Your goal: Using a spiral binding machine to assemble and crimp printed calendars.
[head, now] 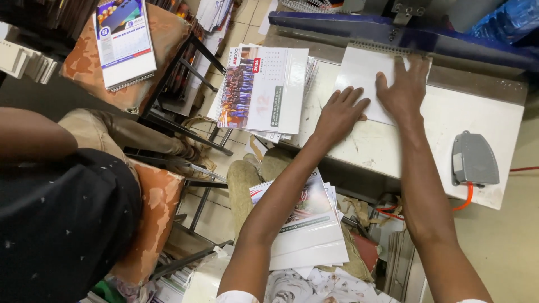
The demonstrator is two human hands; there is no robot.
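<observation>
Both hands lie flat, fingers spread, no grip closed on anything, on the white surface. Under them sits a white sheet stack, its wire-bound edge against the blue machine bar: right hand on top, left hand at its lower-left corner.

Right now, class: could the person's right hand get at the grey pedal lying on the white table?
Probably yes. The right hand lies flat on the white sheets, and bare table lies between it and the grey pedal, with nothing in the way.
</observation>
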